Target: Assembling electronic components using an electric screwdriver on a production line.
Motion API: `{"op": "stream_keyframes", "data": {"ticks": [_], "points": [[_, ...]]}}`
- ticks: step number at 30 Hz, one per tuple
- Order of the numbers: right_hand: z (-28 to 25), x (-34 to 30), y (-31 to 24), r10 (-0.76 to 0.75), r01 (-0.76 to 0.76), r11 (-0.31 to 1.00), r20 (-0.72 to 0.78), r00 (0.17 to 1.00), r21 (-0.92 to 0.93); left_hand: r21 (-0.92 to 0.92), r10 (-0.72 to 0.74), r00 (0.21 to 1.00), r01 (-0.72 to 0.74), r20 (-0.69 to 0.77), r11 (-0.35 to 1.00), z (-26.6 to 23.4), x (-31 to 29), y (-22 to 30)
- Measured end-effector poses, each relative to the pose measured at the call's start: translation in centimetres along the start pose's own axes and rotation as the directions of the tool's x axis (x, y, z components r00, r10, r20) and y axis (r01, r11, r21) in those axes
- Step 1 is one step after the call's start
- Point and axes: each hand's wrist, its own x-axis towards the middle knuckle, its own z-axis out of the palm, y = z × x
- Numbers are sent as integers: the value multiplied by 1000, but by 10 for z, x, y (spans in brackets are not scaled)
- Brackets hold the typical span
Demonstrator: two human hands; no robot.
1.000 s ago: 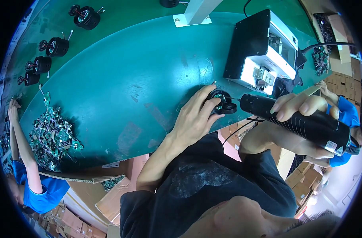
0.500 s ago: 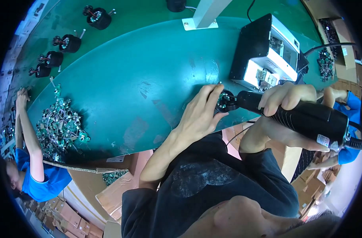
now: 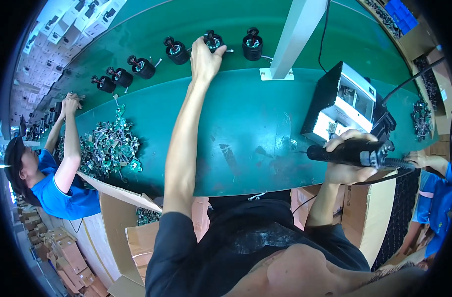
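Observation:
My left hand (image 3: 205,62) is stretched out to the far green strip, its fingers and thumb round a small black cylindrical housing (image 3: 214,41) with circuit parts inside and a white lead. Another black housing (image 3: 177,53) stands just left of it, and one more housing (image 3: 252,47) stands to the right. My right hand (image 3: 352,153) is wrapped round a black electric screwdriver (image 3: 337,154), held level over the near right of the table. Its thin bit points left, apart from any housing, and a coiled cable leaves its back end.
A black-and-white machine (image 3: 321,99) stands at the right, behind the screwdriver. A grey metal post (image 3: 291,44) rises from the green table (image 3: 251,173). Circuit boards with wires are heaped (image 3: 109,148) at the left. Co-workers in blue sit at both sides; a cardboard box (image 3: 119,222) stands below the edge.
My left hand has moved from beside the screwdriver tip, where it held a housing, to the row on the far strip. The screwdriver has come away from that spot and points left.

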Motion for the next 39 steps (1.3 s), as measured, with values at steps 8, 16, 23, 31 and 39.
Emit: {"op": "stream_keyframes", "data": {"ticks": [8, 16, 23, 31, 39], "points": [[-12, -18, -10, 66, -70, 997, -132, 989, -30, 144, 545, 785, -527, -294, 837, 36, -26, 29], [-8, -22, -8, 15, -28, 996, -161, 987, -80, 9, 503, 863, -503, -38, 864, 72, -16, 30], [-1, 29, -58, -212, 214, 976, 48, 976, -30, -84, 453, 890, -448, 46, 890, 11, -26, 74], [-25, 71, -53, -272, 303, 937, 180, 945, -175, -401, 596, 692, -450, 409, 798, -31, -178, 87], [-17, 51, -61, -123, 119, 992, 150, 981, 35, -481, 623, 690, -432, 369, 763, -19, -217, 76]]}}
